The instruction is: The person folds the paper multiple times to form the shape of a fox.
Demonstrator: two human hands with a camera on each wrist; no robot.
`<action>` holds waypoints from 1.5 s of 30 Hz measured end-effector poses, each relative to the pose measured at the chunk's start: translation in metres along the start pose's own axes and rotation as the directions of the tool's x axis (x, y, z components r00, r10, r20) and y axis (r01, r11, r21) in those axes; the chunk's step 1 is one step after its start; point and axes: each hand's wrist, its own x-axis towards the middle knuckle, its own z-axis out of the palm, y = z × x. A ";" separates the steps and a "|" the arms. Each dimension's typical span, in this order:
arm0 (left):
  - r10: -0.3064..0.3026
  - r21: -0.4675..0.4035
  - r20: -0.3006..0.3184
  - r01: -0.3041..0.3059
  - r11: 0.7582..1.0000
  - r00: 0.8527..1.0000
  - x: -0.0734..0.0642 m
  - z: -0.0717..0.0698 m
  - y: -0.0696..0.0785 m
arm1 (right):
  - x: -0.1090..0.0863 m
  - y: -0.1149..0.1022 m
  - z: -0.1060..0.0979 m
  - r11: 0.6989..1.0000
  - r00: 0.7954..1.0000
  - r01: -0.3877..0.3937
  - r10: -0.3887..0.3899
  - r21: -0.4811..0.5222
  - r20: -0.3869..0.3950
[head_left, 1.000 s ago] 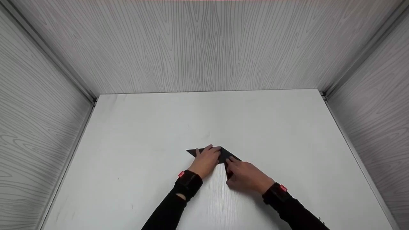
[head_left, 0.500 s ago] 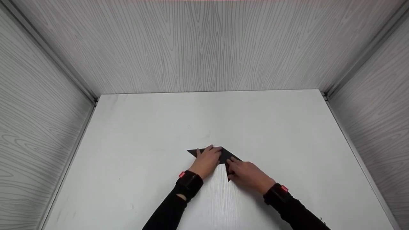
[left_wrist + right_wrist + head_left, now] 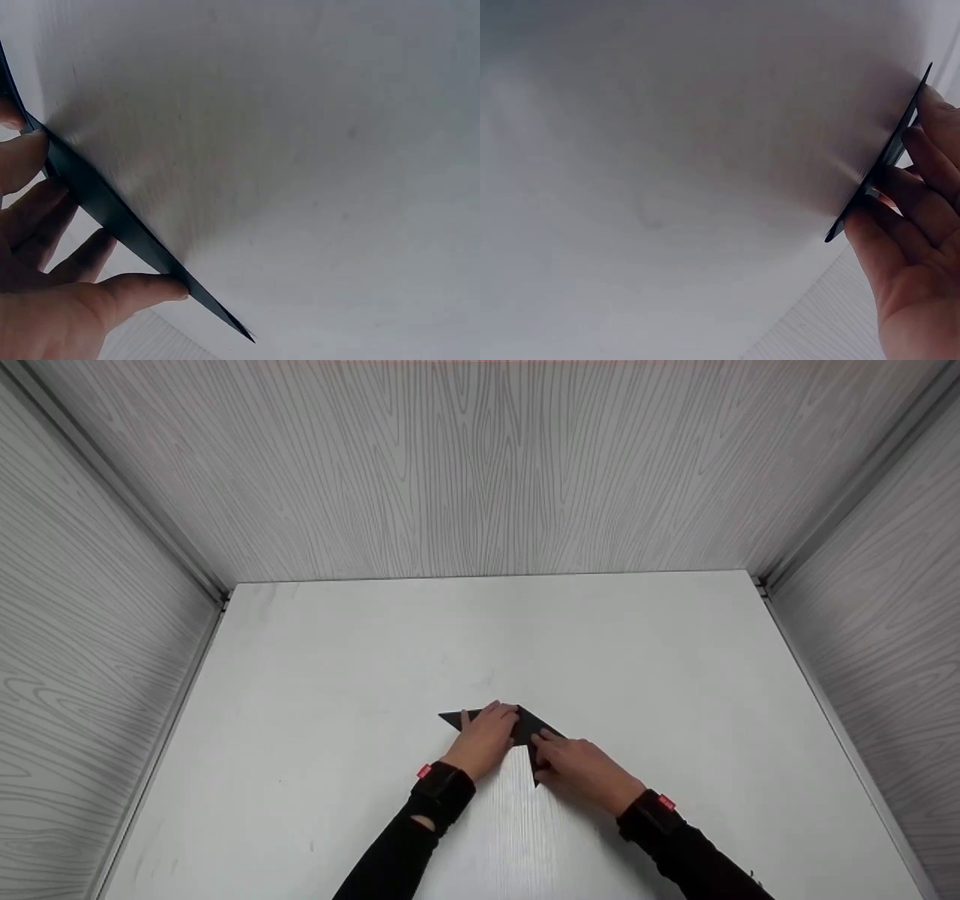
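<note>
A piece of folded black paper lies at the front middle of the white table, with a pointed tip at its left and another pointing down toward me. My left hand rests across its left half, fingers and thumb spread and pressing it down. On the right half, the fingertips of my right hand press along the paper beside the lower flap, part of which this hand hides. Both wrist views show the paper edge-on: fingertips of the left hand and right hand touch its near face.
The white tabletop spreads out around the paper. Grey wood-grain panels stand at the back, left and right of it. Both wrists carry black bands with red tags.
My right thumb has drawn back from the paper's lower tip, so that tip now shows. The left hand and the paper stay almost where they were.
</note>
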 end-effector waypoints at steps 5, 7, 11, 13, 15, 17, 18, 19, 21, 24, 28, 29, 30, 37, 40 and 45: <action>0.018 -0.068 -0.029 -0.020 0.997 0.999 -0.001 0.001 -0.002 | 0.000 0.001 0.001 1.000 1.000 0.021 -0.021 0.005 -0.014; 0.033 -0.084 -0.037 -0.036 0.996 0.999 -0.001 0.001 -0.003 | 0.000 0.001 0.001 1.000 1.000 0.026 -0.026 -0.001 -0.016; 0.056 -0.078 -0.037 -0.059 0.995 0.998 -0.001 0.001 -0.004 | 0.002 0.001 0.001 1.000 1.000 0.016 -0.016 -0.007 -0.005; 0.059 -0.071 -0.025 -0.060 0.996 0.998 -0.001 0.000 -0.003 | 0.002 0.002 0.000 1.000 1.000 0.022 -0.022 -0.009 -0.009; 0.061 -0.059 -0.014 -0.062 0.996 0.998 -0.001 0.001 -0.003 | 0.002 0.002 0.000 0.999 0.999 0.037 -0.037 -0.020 -0.023; 0.064 -0.050 -0.005 -0.064 0.997 0.998 -0.001 0.001 -0.004 | 0.001 0.003 0.001 0.998 0.997 0.058 -0.059 -0.034 -0.042; 0.064 -0.048 0.001 -0.064 0.997 0.998 -0.001 0.001 -0.003 | 0.001 0.003 0.001 0.997 0.996 0.068 -0.070 -0.041 -0.051; 0.066 -0.049 0.004 -0.066 0.997 0.998 -0.001 0.001 -0.004 | 0.001 0.003 0.001 0.996 0.995 0.077 -0.080 -0.048 -0.059; 0.071 -0.052 0.006 -0.070 0.996 0.997 -0.001 0.001 -0.004 | 0.001 0.004 0.001 0.996 0.995 0.077 -0.080 -0.047 -0.058; 0.080 -0.051 0.001 -0.080 0.996 0.997 -0.002 0.002 -0.004 | 0.001 0.004 0.001 0.997 0.996 0.072 -0.074 -0.037 -0.051; 0.095 -0.023 0.000 -0.095 0.995 0.996 -0.002 0.003 -0.005 | 0.002 0.003 0.001 0.997 0.997 0.067 -0.068 -0.029 -0.044; 0.097 -0.015 0.002 -0.097 0.995 0.995 -0.002 0.003 -0.004 | 0.001 0.003 0.001 0.997 0.997 0.067 -0.068 -0.028 -0.043; 0.099 -0.011 0.006 -0.099 0.995 0.995 -0.002 0.003 -0.004 | 0.002 0.003 0.000 0.997 0.997 0.065 -0.066 -0.029 -0.041; 0.097 -0.026 0.024 -0.097 0.995 0.995 -0.002 0.001 -0.004 | 0.000 0.002 -0.001 0.998 0.999 0.044 -0.045 -0.034 -0.012; 0.087 -0.035 0.036 -0.086 0.996 0.996 -0.003 0.000 -0.004 | -0.001 0.002 -0.002 0.998 0.999 0.048 -0.049 -0.038 -0.012; 0.066 -0.030 0.061 -0.064 0.997 0.996 -0.002 -0.001 -0.002 | 0.000 0.001 -0.001 0.999 0.999 0.030 -0.031 -0.043 -0.013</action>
